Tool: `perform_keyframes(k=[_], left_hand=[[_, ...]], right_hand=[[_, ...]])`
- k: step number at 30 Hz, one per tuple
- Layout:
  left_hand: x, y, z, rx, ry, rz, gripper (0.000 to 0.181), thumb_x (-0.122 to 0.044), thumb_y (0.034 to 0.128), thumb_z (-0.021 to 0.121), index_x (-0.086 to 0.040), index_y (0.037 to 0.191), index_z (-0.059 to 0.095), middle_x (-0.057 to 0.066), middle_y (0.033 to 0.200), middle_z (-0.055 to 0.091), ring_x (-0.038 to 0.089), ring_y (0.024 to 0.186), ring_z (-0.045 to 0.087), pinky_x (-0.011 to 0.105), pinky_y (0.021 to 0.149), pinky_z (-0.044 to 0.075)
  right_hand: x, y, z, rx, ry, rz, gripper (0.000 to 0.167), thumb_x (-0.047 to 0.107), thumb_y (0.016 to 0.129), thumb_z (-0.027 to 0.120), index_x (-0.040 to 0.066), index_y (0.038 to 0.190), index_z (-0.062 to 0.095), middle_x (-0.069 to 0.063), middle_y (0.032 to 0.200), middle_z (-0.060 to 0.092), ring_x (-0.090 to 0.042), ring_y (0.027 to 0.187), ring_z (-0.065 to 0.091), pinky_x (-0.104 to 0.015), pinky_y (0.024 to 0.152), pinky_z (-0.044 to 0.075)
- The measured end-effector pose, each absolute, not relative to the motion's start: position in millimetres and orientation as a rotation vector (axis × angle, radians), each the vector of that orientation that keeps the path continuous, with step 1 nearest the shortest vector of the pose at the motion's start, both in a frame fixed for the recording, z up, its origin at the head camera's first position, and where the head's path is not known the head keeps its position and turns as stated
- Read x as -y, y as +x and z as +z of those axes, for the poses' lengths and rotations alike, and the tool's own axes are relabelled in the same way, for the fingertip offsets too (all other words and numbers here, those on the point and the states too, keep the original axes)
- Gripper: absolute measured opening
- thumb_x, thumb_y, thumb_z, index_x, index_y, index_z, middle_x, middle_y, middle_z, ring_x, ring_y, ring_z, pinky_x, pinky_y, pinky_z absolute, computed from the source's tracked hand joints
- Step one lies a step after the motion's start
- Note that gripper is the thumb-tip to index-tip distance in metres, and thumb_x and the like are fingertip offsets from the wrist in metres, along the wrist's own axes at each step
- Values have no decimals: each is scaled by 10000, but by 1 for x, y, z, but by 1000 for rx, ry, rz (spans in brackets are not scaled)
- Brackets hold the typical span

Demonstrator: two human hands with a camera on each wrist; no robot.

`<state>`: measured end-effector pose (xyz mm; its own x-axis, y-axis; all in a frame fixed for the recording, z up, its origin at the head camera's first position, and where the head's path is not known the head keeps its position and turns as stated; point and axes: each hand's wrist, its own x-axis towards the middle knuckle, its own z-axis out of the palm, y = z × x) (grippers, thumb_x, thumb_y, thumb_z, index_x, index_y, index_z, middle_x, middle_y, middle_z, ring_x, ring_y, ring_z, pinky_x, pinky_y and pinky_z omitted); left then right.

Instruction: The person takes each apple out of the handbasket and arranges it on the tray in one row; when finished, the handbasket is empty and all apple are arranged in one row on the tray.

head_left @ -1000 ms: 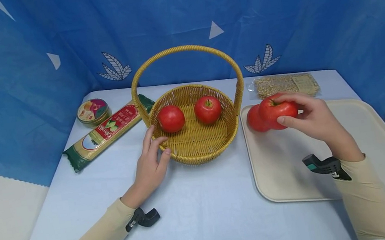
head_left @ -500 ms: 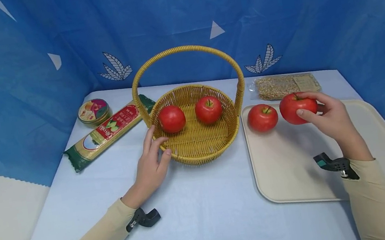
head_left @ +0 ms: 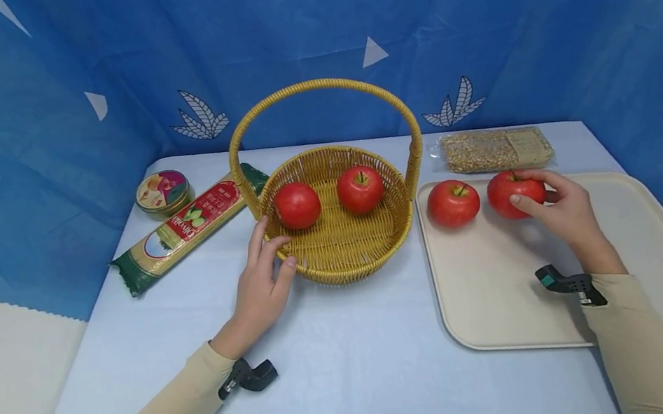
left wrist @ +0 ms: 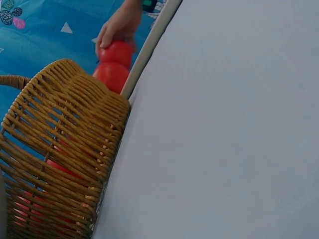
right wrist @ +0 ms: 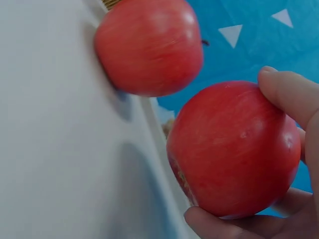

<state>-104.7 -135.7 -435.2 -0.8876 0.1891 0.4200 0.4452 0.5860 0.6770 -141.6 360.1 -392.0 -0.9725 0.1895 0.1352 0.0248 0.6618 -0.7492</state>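
Observation:
The right hand [head_left: 563,210] grips a red apple [head_left: 514,194] over the back of the beige tray [head_left: 528,292]. Just left of it, a second apple [head_left: 453,204] rests on the tray. In the right wrist view the held apple [right wrist: 233,149] is between thumb and fingers, with a shadow on the tray below. A wicker basket [head_left: 344,276] with a tall handle holds two apples, one at left [head_left: 297,205] and one at right [head_left: 361,189]. The left hand [head_left: 260,295] rests its spread fingers on the basket's left front rim.
Behind the tray lies a clear packet of grains [head_left: 492,149]. Left of the basket are a green-ended pasta packet [head_left: 185,229] and a round tin [head_left: 162,192]. A blue patterned cloth [head_left: 307,33] hangs behind the table.
The right hand has carried its apple rightward, away from the other tray apple, then lowered it toward the tray. The left hand and basket have stayed in place.

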Motion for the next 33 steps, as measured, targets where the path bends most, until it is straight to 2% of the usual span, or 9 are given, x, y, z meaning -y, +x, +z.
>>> perform_keyframes(k=[5,9,13,17,22,26,29,33], left_hand=[[136,-105,-436,2508,-521,-1189,344,-258,1035,544,-43,1303,573,177,1683,234,441,1410,469,551,823,541],[136,-105,-436,2510,-524,-1195,345,-256,1036,546,-44,1307,572,171,1687,229,438,1401,479,552,834,537],[135,-104,-435,2521,-516,-1195,343,-243,1031,549,-42,1309,570,167,1689,223,433,1438,440,587,918,524],[135,-104,-434,2529,-505,-1198,343,-231,1027,548,-39,1310,570,165,1691,221,431,1462,410,608,966,504],[135,-104,-433,2525,-507,-1205,351,-238,1029,545,-35,1314,570,170,1689,222,435,1453,420,592,931,517],[136,-104,-433,2519,-511,-1199,350,-257,1037,541,-40,1309,571,172,1687,229,434,1411,470,543,834,526],[136,-105,-434,2514,-512,-1197,349,-261,1037,539,-40,1305,572,174,1685,233,437,1391,488,525,801,520],[135,-104,-434,2514,-513,-1198,350,-256,1034,544,-37,1305,573,174,1685,231,439,1423,455,554,851,531]], right_hand=[[-359,-143,-401,2668,-180,1195,545,281,940,734,114,1432,570,-220,1479,499,-57,1109,441,-37,758,416],[-358,-142,-406,2658,-167,1191,530,270,939,734,117,1422,580,-176,1460,529,-29,1085,450,-39,762,416],[-359,-142,-410,2665,-142,1198,514,261,939,735,121,1412,588,-107,1431,553,9,1065,450,-50,777,416],[-358,-142,-410,2671,-152,1217,505,249,937,736,121,1402,585,-121,1450,527,-25,1099,445,-55,791,411],[-359,-143,-412,2640,-137,1271,459,143,932,721,97,1366,578,-115,1476,498,-27,1146,439,-34,820,418],[-360,-145,-416,2561,-83,1367,394,40,912,699,57,1288,583,88,1364,555,28,1146,469,-25,850,429],[-360,-146,-419,2500,-48,1445,350,-11,902,683,58,1234,594,226,1296,522,48,1165,485,-28,879,438],[-359,-145,-419,2473,-50,1487,326,-18,910,669,89,1211,604,197,1303,534,46,1204,486,-32,908,441]])
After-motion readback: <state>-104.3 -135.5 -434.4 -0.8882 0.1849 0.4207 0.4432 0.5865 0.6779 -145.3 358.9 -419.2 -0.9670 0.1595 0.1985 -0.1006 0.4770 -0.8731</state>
